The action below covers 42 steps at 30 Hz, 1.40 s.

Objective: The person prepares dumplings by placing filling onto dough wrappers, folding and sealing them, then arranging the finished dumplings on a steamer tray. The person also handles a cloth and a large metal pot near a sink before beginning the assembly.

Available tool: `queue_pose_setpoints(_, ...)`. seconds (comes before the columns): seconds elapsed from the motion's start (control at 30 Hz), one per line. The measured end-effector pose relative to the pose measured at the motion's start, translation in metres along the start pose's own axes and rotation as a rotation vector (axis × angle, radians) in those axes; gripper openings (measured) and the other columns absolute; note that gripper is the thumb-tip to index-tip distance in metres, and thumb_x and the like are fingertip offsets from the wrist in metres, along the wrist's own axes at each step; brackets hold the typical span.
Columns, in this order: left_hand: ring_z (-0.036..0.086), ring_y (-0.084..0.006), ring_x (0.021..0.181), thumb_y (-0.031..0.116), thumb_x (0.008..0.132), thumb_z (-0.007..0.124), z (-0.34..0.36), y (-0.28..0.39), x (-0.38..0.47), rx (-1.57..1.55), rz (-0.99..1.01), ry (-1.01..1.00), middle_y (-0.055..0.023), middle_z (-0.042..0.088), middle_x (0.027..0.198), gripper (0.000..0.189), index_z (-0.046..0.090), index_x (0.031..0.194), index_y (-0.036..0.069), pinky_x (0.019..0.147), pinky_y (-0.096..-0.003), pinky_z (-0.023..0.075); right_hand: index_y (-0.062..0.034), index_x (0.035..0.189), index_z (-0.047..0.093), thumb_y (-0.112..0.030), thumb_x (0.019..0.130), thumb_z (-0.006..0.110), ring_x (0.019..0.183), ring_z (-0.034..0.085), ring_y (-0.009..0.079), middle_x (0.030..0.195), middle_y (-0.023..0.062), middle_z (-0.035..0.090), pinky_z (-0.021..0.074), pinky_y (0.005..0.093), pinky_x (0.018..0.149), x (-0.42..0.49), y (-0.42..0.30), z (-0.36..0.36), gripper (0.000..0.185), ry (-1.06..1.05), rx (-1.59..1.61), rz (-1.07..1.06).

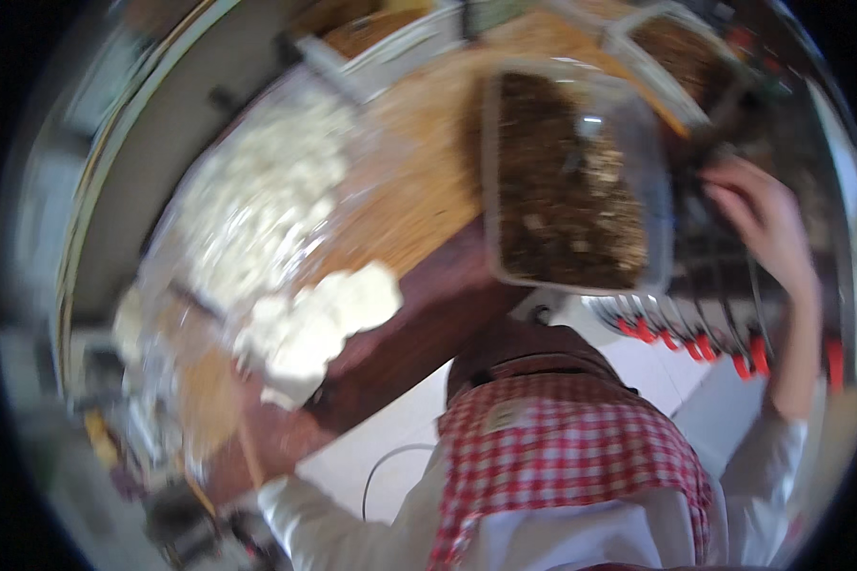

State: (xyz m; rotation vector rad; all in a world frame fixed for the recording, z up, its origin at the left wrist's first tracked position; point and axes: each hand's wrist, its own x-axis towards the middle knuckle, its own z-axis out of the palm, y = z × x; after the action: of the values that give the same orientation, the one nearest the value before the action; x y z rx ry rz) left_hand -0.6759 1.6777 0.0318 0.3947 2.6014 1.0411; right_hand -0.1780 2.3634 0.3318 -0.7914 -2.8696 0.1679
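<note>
Motion blur softens the whole view. My left hand (241, 375) is at the lower left, beside a cluster of pale, flat, dough-like pieces (328, 321) near the table edge. Most of that hand is smeared, and whether it grips the pieces is unclear. Over at the right, my right hand (753, 203) has its thumb and fingers close together by a dark, blurred area; anything between the fingertips is hidden. Between the hands stands a clear plastic container (657, 235) of dark brown chopped mixture (535, 178) with lighter tan bits along one side.
A clear plastic bag (257, 193) of pale pieces lies on the wooden table (428, 164). Farther back are a white-rimmed box (393, 61) and another container (657, 43) with brown contents. Curved wires with red ends (703, 346) line the right side. A cable (382, 460) crosses the floor.
</note>
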Motion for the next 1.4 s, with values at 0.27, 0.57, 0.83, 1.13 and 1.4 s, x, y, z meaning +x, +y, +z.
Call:
queue_pose_setpoints(0.27,0.063,-0.0193,0.085,0.016,0.082,0.063,-0.030,0.088,-0.028,0.021,-0.282,-0.309,-0.0098,0.064,0.103,0.032,0.062,0.109,-0.001,0.072,-0.0344,0.0522,-0.0117,0.119,0.061,-0.005,0.083,0.057,0.099,0.063,0.0344,0.110,0.0143,0.064,0.0535,0.0440,0.081,0.088,0.016,0.180,0.037,-0.271,-0.063,-0.235)
queue_pose_setpoints(0.57,0.050,-0.0313,0.121,0.009,0.078,0.058,0.032,0.220,-0.063,-1.745,0.073,-0.090,-0.0216,0.054,0.126,0.053,0.047,0.127,-0.008,0.109,-0.0471,0.0372,-0.0048,0.101,0.069,-0.011,0.088,0.054,0.095,0.067,0.0315,0.105,0.0151,0.066,0.0562,0.0422,0.073,0.146,0.022,0.214,0.020,-0.092,-0.321,-0.361)
queue_pose_setpoints(0.83,0.034,-0.0319,0.137,0.014,0.078,0.070,0.191,0.368,-0.065,-2.007,0.063,-0.692,-0.0180,0.035,0.147,0.082,0.028,0.147,0.000,0.114,-0.0489,0.0304,0.0019,0.085,0.061,-0.014,0.091,0.055,0.084,0.064,0.0413,0.080,0.0218,0.066,0.0511,0.0495,0.071,0.089,0.024,0.173,0.018,-0.062,0.180,0.038)
queue_pose_setpoints(1.13,0.056,-0.0287,0.118,0.012,0.093,0.057,0.216,0.412,-0.051,-1.257,-0.285,-0.876,-0.0160,0.056,0.129,0.052,0.039,0.139,-0.004,0.102,-0.0449,0.0441,0.0070,0.099,0.064,-0.014,0.100,0.045,0.068,0.065,0.0146,0.071,0.0089,0.066,0.0505,0.0283,0.067,0.047,-0.026,0.169,0.028,0.003,0.832,0.388)
queue_pose_setpoints(1.4,0.058,-0.0297,0.114,-0.003,0.081,0.053,0.217,0.453,-0.036,-1.331,-0.267,-1.084,-0.0166,0.058,0.123,0.055,0.041,0.135,-0.004,0.101,-0.0439,0.0444,0.0098,0.101,0.062,-0.015,0.103,0.040,0.082,0.068,0.0195,0.100,0.0162,0.067,0.0550,0.0325,0.080,0.005,-0.034,0.176,0.033,0.220,1.300,0.425)
